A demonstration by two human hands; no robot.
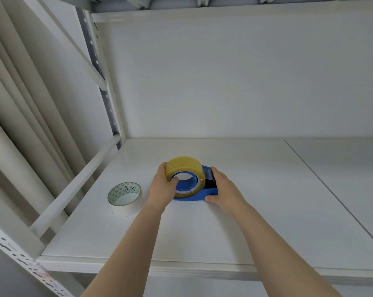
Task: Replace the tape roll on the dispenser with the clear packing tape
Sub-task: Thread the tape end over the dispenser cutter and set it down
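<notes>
A blue tape dispenser [210, 190] lies on the white shelf [224, 228]. The clear, yellowish packing tape roll [184, 166] sits around its blue hub. My left hand [162, 189] grips the roll's left side, with the thumb hooked into the hub opening. My right hand [223, 190] clasps the dispenser's right end, fingers over the top and thumb at the base. A white tape roll [125, 199] with a patterned inner core and handwriting lies flat on the shelf to the left, apart from both hands.
The shelf has a white back wall [235, 82] and a metal upright [104, 86] at the left. A diagonal rail [74, 183] runs along the left side. A seam [327, 189] crosses the shelf at the right.
</notes>
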